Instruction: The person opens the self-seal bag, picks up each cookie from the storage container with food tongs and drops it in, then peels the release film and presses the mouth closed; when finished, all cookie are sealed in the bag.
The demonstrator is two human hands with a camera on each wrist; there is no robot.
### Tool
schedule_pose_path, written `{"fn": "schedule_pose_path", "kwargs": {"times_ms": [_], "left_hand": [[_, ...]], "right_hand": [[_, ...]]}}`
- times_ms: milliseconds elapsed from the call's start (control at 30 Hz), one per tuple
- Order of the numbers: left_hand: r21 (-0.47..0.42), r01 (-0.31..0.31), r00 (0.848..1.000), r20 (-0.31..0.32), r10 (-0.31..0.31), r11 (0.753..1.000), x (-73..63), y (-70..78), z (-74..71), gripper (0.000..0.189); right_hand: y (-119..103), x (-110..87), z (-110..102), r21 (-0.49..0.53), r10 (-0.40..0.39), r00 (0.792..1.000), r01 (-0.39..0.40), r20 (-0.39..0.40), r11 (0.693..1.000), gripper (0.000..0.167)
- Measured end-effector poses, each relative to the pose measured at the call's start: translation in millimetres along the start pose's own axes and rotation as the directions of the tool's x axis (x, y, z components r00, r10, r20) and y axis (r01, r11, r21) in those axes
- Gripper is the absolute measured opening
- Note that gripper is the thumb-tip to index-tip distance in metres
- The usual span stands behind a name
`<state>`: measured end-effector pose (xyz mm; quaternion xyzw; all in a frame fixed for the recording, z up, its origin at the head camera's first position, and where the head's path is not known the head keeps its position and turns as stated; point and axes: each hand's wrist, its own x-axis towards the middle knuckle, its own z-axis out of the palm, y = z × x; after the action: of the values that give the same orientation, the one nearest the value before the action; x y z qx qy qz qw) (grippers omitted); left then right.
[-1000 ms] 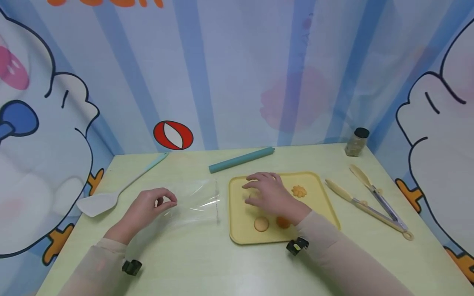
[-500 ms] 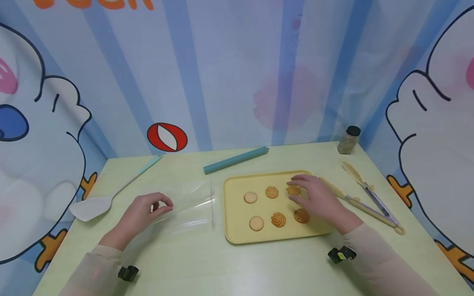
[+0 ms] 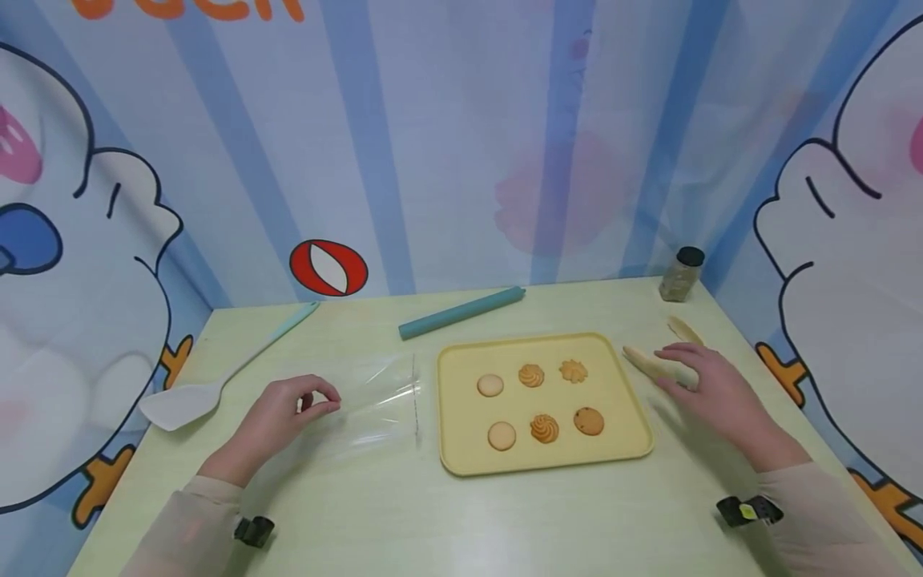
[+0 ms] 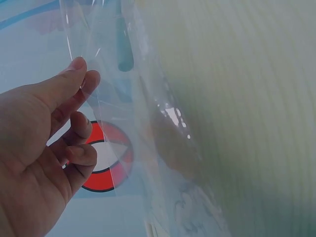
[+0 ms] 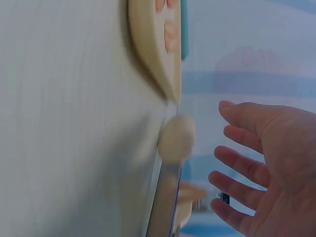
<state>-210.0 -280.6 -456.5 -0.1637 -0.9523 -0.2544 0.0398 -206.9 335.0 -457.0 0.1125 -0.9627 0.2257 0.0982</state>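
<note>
In the head view, my left hand (image 3: 270,421) pinches the edge of a clear plastic bag (image 3: 382,410) between thumb and forefinger. The left wrist view shows the same bag (image 4: 168,118) hanging from those fingertips. My right hand (image 3: 724,405) hovers over a pair of tongs (image 3: 643,362) right of the tray, hiding most of them. Its fingers are spread and hold nothing. In the right wrist view, a pale tip of the tongs (image 5: 177,140) is beside the hand, apart from it. Several cookies (image 3: 544,428) lie in two rows on a yellow tray (image 3: 456,449).
A spatula (image 3: 183,403) lies at the left of the table. Behind the tray is a teal rolling pin (image 3: 461,312). A black-capped jar (image 3: 681,276) stands at the back right corner. A printed cloth (image 3: 447,144) rises behind the table.
My right hand has moved from above the tray rightward to the tongs, uncovering all the cookies. My left hand keeps its pinch on the bag. The view has shifted slightly.
</note>
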Motion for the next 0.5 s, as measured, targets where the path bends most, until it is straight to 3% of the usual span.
{"fn": "schedule_pose_path", "kwargs": {"times_ms": [300, 500], "left_hand": [[0.000, 0.008, 1.000, 0.001, -0.008, 1.000, -0.8, 0.7, -0.8, 0.011], [-0.003, 0.014, 1.000, 0.006, -0.014, 1.000, -1.5, -1.1, -0.4, 0.010]], "right_hand": [[51.6, -17.4, -13.9, -0.091, 0.104, 0.995, -0.105, -0.013, 0.990, 0.076], [66.6, -22.5, -18.0, -0.084, 0.188, 0.981, -0.183, 0.050, 0.979, 0.096]]}}
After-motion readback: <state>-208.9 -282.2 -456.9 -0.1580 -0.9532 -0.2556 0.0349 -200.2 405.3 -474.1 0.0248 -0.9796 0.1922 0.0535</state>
